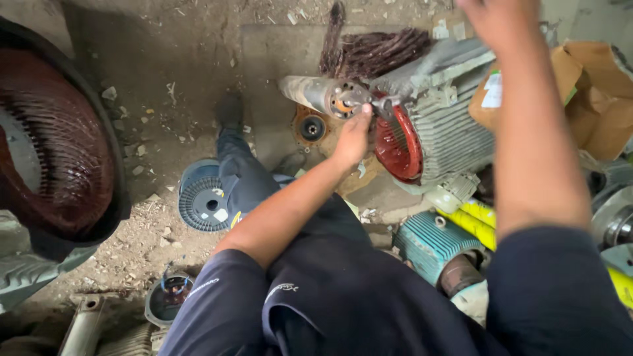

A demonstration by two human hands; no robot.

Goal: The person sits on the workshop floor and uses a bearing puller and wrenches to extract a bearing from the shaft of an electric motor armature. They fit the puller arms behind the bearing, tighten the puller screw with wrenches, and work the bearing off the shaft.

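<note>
1. So, left hand (353,135) pinched a small metal part at the rotor (324,95) end, beside the grey motor housing (440,118) on the floor.
2. Right hand (501,23) raised, blurred; grip unclear.
3. Looked heavy, stiff, greasy; best held by the shaft.

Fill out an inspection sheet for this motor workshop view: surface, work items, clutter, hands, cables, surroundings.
Surface: dusty concrete floor, strewn with grit and small debris.
Work items: grey finned motor housing with red interior; a metal rotor shaft juts from its open end.
Clutter: blue plastic spool, teal motor, yellow tubes, cardboard, small round bearing cap.
Hands: left hand grips at the shaft end; right hand raised, blurred, contents not visible.
Cables: bundle of dark copper winding wire behind the housing.
Surroundings: large stator with copper windings at the left edge.
</note>
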